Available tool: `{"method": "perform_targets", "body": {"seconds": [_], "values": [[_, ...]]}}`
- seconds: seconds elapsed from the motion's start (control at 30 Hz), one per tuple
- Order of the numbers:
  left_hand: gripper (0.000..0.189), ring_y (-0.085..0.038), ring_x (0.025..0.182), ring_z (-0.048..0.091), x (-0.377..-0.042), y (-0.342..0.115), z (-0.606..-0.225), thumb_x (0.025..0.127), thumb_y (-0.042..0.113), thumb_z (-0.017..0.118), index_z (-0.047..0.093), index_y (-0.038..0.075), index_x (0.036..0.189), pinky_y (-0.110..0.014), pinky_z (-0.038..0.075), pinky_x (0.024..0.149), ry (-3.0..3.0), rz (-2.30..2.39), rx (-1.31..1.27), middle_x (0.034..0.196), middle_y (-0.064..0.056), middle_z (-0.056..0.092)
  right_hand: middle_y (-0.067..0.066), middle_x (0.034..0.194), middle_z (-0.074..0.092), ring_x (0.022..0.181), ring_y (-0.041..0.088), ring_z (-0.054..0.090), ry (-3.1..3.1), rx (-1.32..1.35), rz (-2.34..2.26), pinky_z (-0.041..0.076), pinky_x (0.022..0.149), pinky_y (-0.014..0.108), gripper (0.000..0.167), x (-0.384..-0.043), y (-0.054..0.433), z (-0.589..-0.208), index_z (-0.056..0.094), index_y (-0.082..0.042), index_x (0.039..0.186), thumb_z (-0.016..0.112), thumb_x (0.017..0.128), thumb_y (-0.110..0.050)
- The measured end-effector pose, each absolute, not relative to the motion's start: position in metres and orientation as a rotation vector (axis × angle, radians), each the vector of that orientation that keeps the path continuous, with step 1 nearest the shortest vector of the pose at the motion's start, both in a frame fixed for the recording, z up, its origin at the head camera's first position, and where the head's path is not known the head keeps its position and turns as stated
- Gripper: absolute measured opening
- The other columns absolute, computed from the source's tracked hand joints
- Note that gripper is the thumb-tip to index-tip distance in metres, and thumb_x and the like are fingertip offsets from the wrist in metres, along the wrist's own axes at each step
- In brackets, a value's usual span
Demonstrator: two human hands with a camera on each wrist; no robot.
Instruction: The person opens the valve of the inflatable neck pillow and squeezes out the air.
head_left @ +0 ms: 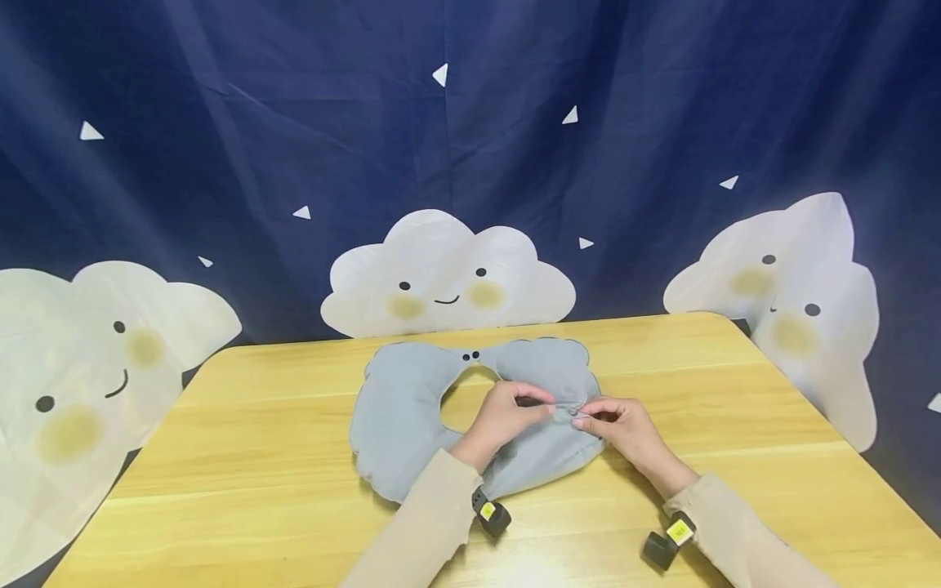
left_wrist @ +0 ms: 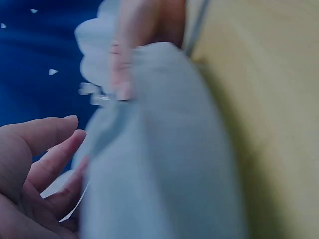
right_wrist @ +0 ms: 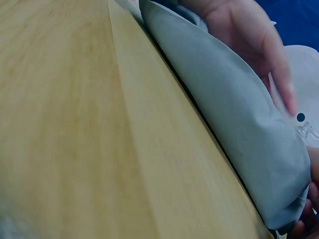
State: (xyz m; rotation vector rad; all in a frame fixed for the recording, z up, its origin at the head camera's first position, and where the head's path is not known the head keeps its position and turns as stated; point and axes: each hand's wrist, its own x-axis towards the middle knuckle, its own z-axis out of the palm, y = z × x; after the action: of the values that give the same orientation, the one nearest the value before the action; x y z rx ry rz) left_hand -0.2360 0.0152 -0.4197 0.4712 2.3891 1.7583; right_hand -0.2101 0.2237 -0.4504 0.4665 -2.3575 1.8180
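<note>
A grey inflatable neck pillow (head_left: 400, 408), puffed up and U-shaped, lies on the table with its opening toward the back. A small clear valve (right_wrist: 306, 130) sticks up from its right arm. My right hand (head_left: 628, 429) grips the pillow's fabric beside the valve, fingertips close to it. In the right wrist view, several of its fingers curl round the pillow's end. My left hand (head_left: 507, 416) is on the valve's other side; in the left wrist view its thumb and fingers are spread apart with nothing between them.
The pillow rests on a light wooden table (head_left: 243, 457). Two dark snap buttons (head_left: 470, 356) show at the pillow's back. A dark blue curtain (head_left: 353, 147) with white clouds hangs behind the table. Both wrists carry small black cameras (head_left: 494, 518).
</note>
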Motion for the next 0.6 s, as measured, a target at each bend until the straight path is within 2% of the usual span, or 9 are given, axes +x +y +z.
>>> {"method": "perform_targets", "body": {"seconds": [0.13,0.17,0.3,0.4,0.6], "values": [[0.013,-0.015,0.080,0.059,-0.236,0.006,-0.403,0.080,0.014,0.073,0.075,0.010,0.092,-0.022,0.048,0.063,2.399,1.780,0.535,0.098,0.002,0.070,0.000,0.086,0.070,0.079,0.006,0.061,-2.334,0.469,1.836,0.051,0.068,0.020,0.016,-0.211,0.224,-0.451,0.070,0.010,0.088,0.075,0.077,-0.001],[0.013,-0.017,0.082,0.059,-0.235,0.003,-0.398,0.080,0.014,0.073,0.075,0.010,0.093,-0.023,0.048,0.063,2.412,1.781,0.567,0.100,0.000,0.070,-0.001,0.086,0.070,0.079,0.006,0.062,-2.332,0.460,1.837,0.051,0.069,0.019,0.017,-0.211,0.225,-0.452,0.070,0.010,0.088,0.075,0.076,-0.001],[0.015,-0.020,0.099,0.061,-0.232,-0.015,-0.378,0.082,0.014,0.071,0.075,0.008,0.096,-0.036,0.050,0.083,2.466,1.784,0.704,0.107,-0.004,0.069,-0.005,0.087,0.070,0.081,0.005,0.062,-2.332,0.438,1.837,0.052,0.071,0.019,0.018,-0.212,0.226,-0.454,0.070,0.010,0.088,0.075,0.076,-0.002],[0.016,-0.020,0.109,0.059,-0.230,-0.032,-0.365,0.082,0.013,0.071,0.074,0.009,0.098,-0.046,0.043,0.097,2.530,1.765,0.784,0.112,-0.006,0.068,-0.004,0.088,0.070,0.082,0.006,0.062,-2.342,0.432,1.831,0.051,0.071,0.019,0.018,-0.212,0.227,-0.454,0.071,0.009,0.089,0.076,0.076,-0.002],[0.017,-0.021,0.110,0.060,-0.228,-0.076,-0.349,0.081,0.012,0.073,0.073,0.007,0.098,-0.042,0.039,0.103,2.735,1.610,0.952,0.113,-0.007,0.067,-0.004,0.090,0.071,0.084,0.005,0.062,-2.367,0.418,1.821,0.051,0.072,0.019,0.019,-0.211,0.228,-0.454,0.071,0.007,0.091,0.076,0.077,-0.004]]}}
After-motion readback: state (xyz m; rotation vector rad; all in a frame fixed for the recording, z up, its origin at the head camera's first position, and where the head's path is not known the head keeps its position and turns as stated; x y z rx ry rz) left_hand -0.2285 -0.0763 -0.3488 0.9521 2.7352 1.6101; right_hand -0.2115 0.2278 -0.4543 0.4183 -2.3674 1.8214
